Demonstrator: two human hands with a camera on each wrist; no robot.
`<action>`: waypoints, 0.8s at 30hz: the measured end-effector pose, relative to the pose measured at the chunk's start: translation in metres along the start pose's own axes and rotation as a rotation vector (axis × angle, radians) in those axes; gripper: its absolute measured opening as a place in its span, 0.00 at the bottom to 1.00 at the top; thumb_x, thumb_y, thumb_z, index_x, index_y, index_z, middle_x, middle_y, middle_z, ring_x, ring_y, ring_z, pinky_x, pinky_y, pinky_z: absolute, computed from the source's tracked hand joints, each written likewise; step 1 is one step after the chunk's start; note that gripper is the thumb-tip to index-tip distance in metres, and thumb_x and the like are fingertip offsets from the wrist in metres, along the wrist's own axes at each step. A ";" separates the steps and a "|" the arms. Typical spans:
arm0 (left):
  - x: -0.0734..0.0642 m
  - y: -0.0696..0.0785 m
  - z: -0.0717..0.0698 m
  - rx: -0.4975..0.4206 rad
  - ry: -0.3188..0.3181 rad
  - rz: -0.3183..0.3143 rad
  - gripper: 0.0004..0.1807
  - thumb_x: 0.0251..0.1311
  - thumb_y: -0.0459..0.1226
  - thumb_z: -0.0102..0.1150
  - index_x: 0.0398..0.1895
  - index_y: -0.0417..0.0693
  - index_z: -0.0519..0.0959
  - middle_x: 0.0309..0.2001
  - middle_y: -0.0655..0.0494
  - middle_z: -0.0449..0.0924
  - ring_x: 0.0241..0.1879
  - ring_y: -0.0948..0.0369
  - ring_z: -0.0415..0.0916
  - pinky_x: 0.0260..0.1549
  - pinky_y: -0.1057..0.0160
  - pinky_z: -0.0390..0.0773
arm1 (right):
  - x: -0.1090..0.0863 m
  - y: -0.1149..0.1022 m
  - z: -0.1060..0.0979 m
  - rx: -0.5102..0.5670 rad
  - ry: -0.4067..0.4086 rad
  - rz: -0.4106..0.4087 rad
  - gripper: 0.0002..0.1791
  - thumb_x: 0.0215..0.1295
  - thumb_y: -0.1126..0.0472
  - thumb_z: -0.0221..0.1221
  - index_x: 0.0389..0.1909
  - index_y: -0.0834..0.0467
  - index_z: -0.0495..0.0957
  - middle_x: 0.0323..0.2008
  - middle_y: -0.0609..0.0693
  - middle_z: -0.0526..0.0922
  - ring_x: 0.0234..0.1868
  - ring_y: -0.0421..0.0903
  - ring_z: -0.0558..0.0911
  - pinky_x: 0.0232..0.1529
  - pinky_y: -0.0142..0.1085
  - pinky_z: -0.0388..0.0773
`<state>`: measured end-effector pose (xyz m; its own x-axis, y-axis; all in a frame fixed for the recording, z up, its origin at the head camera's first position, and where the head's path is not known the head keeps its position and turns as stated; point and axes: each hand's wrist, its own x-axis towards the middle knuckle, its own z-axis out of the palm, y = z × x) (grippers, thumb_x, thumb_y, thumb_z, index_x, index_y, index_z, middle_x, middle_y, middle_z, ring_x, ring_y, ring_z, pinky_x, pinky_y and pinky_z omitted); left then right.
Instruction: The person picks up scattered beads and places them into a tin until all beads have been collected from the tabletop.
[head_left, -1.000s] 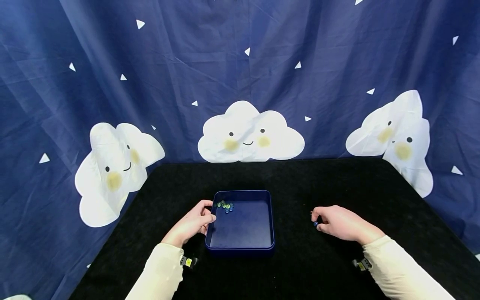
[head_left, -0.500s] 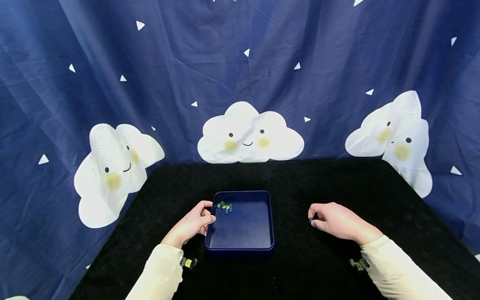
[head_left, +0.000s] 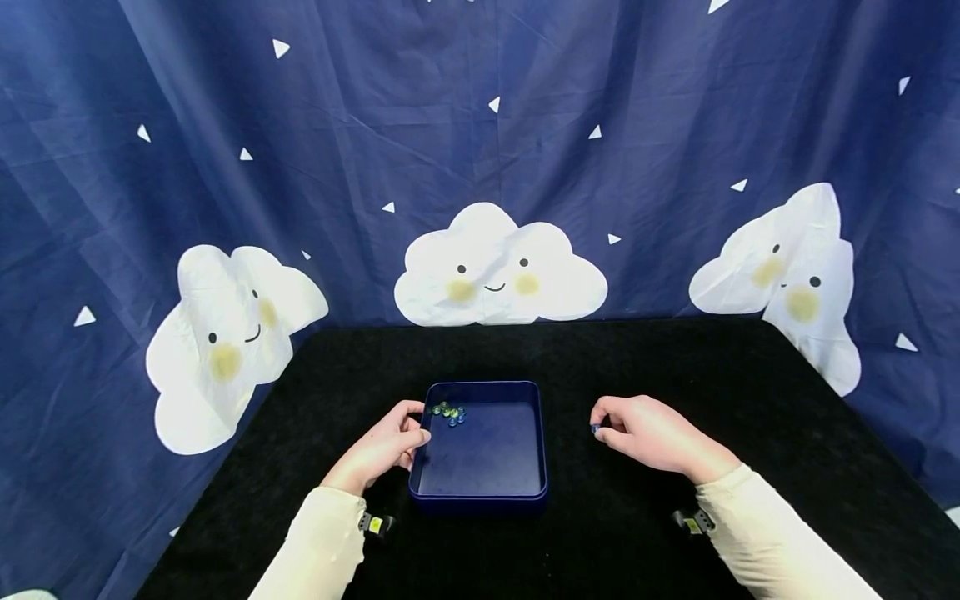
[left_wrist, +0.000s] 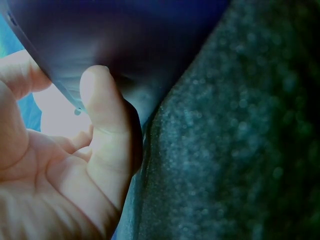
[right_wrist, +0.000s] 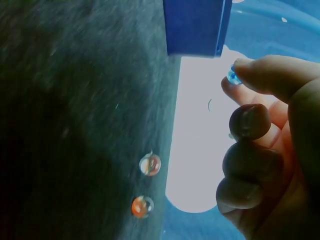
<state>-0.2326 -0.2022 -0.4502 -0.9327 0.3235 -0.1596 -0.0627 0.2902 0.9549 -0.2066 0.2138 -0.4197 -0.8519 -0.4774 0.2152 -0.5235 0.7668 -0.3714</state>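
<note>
With the right hand [head_left: 656, 433], hold the small round marble of clear, blue-tinted glass [right_wrist: 233, 77] in a narrow pinch between thumb and fingertip, to the right of the tray and apart from its wall. Probably best to squeeze only gently, being smooth and liable to skid out. With the left hand [head_left: 382, 446], brace the shallow square tray of glossy dark blue [head_left: 491, 458] by its left wall, gripped with thumb over the rim, without tipping it off the black fabric tabletop [head_left: 600, 533]. If bringing the marble over the tray, clear the right wall with room to spare and let go low, to limit bouncing.

Count one tray, one pinched marble, and about seven green-and-blue glass marbles [head_left: 447, 412] clustered toward the tray's far left corner, too tightly bunched to be sure. Add two round clear-and-orange marbles [right_wrist: 150, 164] lying on the fabric in the right wrist view. Behind, count three big white cloud prints [head_left: 501, 250]
</note>
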 end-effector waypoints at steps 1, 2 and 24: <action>0.000 0.000 0.000 -0.001 0.002 -0.004 0.28 0.56 0.32 0.56 0.60 0.40 0.61 0.31 0.47 0.70 0.21 0.56 0.71 0.22 0.57 0.78 | 0.001 -0.001 0.000 0.002 0.003 -0.003 0.07 0.58 0.52 0.61 0.33 0.36 0.73 0.15 0.32 0.67 0.16 0.31 0.67 0.23 0.29 0.67; 0.001 0.000 0.001 0.000 0.003 -0.008 0.28 0.56 0.32 0.56 0.60 0.40 0.61 0.31 0.46 0.70 0.21 0.56 0.71 0.22 0.56 0.78 | 0.002 -0.003 0.000 0.004 0.004 -0.006 0.07 0.58 0.52 0.61 0.33 0.36 0.73 0.15 0.32 0.67 0.16 0.31 0.67 0.23 0.29 0.67; 0.004 -0.006 0.000 0.006 0.009 -0.012 0.28 0.54 0.33 0.57 0.60 0.42 0.61 0.31 0.47 0.70 0.20 0.56 0.72 0.21 0.56 0.78 | 0.036 -0.035 0.006 -0.005 0.055 -0.068 0.06 0.58 0.50 0.60 0.37 0.39 0.75 0.16 0.33 0.67 0.18 0.31 0.68 0.24 0.29 0.68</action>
<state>-0.2361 -0.2029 -0.4565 -0.9351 0.3116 -0.1690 -0.0720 0.2998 0.9513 -0.2188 0.1676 -0.4045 -0.8134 -0.5045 0.2894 -0.5805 0.7354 -0.3495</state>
